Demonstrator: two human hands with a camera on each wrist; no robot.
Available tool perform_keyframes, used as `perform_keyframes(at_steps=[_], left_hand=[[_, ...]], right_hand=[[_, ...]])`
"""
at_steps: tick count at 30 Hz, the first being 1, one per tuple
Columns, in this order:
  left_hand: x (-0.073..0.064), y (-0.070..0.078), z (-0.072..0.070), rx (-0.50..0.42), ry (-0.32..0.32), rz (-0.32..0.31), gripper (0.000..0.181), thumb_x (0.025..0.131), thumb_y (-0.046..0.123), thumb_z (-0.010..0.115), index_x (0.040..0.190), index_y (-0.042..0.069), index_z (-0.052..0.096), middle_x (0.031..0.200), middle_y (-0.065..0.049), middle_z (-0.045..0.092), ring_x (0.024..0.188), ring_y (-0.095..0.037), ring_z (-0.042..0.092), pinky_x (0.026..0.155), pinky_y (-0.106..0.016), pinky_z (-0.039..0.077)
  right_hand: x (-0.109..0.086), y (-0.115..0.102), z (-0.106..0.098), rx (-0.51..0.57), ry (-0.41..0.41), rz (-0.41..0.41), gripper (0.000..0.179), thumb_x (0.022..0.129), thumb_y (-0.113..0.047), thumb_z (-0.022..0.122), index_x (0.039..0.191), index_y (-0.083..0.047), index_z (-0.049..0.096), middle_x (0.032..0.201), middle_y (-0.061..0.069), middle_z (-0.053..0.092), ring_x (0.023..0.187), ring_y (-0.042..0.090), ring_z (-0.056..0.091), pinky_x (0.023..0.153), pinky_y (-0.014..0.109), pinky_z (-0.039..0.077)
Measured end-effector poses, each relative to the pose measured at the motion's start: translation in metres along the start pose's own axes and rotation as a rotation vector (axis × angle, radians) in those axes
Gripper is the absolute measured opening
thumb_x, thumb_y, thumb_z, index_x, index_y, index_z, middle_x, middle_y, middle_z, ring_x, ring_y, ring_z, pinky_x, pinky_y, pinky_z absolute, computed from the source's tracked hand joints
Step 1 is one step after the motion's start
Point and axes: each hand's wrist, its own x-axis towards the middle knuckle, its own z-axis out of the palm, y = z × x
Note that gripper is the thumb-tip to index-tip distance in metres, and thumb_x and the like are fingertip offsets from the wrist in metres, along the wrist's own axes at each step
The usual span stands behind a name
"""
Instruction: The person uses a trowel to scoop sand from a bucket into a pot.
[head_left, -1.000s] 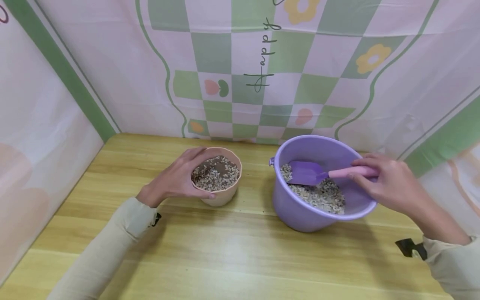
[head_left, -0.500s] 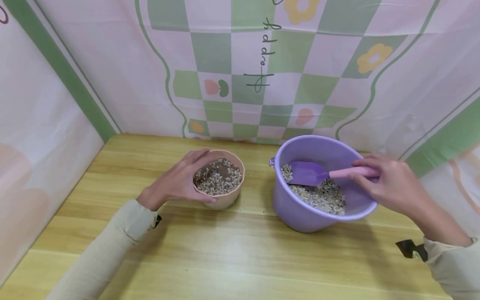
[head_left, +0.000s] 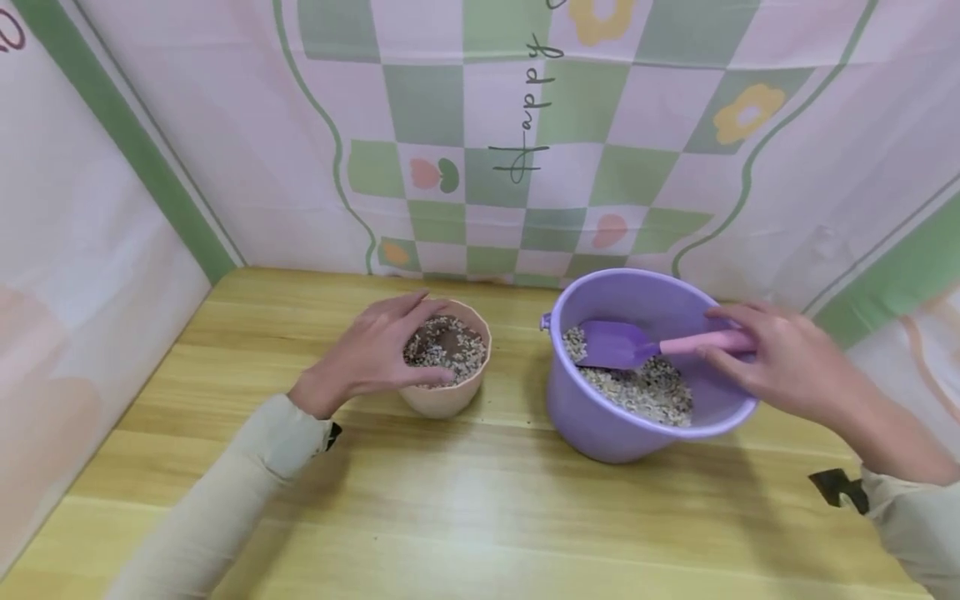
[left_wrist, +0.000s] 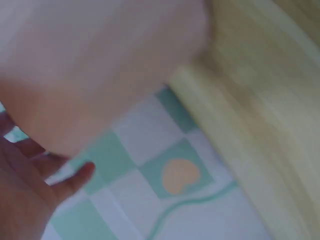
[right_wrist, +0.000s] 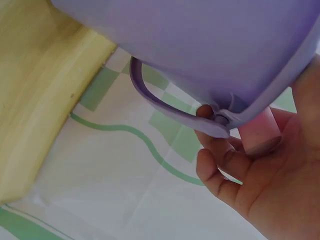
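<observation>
In the head view a peach plant pot holds grit over a brown layer. My left hand is over its left side, thumb above the grit and fingers spread at the far rim. The pot is blurred in the left wrist view, close to the hand's fingertips. At right stands a lilac bucket part full of grit. A hand shovel with purple blade and pink handle leans inside. My right hand has its fingers loosely round that handle, whose end shows against the palm in the right wrist view.
Both containers stand on a wood-grain table. A few dark specks lie between them. Behind hangs a checked cloth, with more cloth along both sides. The bucket's curved carrying handle hangs down on its outer side.
My left hand has eased off the pot's outside, its thumb now over the opening. The pot shifted slightly right. My right index finger has lifted a little; the shovel has barely moved.
</observation>
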Motion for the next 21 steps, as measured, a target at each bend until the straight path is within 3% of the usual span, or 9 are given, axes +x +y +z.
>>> perform_keyframes(at_steps=[4,11,17,21], left_hand=[[0.012,0.025,0.0,0.021,0.004,0.017,0.093,0.08,0.079,0.056,0.151,0.021,0.041,0.156,-0.016,0.037,0.14,-0.035,0.039,0.115,-0.059,0.025],[0.029,0.062,0.004,0.044,0.053,0.137,0.084,0.084,0.076,0.055,0.15,0.025,0.044,0.154,-0.01,0.042,0.136,-0.029,0.045,0.112,-0.05,0.037],[0.041,0.084,0.011,-0.067,0.027,0.153,0.083,0.086,0.077,0.051,0.153,0.03,0.039,0.159,-0.006,0.035,0.143,-0.026,0.036,0.116,-0.048,0.031],[0.049,0.094,0.017,-0.07,0.049,0.165,0.084,0.085,0.075,0.057,0.153,0.029,0.04,0.159,-0.007,0.035,0.143,-0.025,0.037,0.116,-0.046,0.031]], right_hand=[[0.003,0.001,-0.004,-0.07,-0.025,-0.014,0.061,0.077,-0.027,0.083,0.126,0.002,0.062,0.116,0.033,0.062,0.096,0.054,0.06,0.072,0.069,0.049],[0.007,0.001,-0.007,-0.124,0.007,-0.094,0.06,0.074,-0.031,0.085,0.121,0.0,0.066,0.107,0.027,0.064,0.079,0.046,0.063,0.062,0.063,0.052],[0.013,0.001,-0.006,-0.124,0.057,-0.274,0.058,0.066,-0.022,0.088,0.115,0.003,0.069,0.103,0.024,0.066,0.078,0.04,0.063,0.063,0.06,0.054],[0.02,-0.001,-0.003,-0.093,0.075,-0.413,0.055,0.061,-0.018,0.087,0.108,0.004,0.071,0.096,0.02,0.07,0.076,0.036,0.066,0.065,0.054,0.056]])
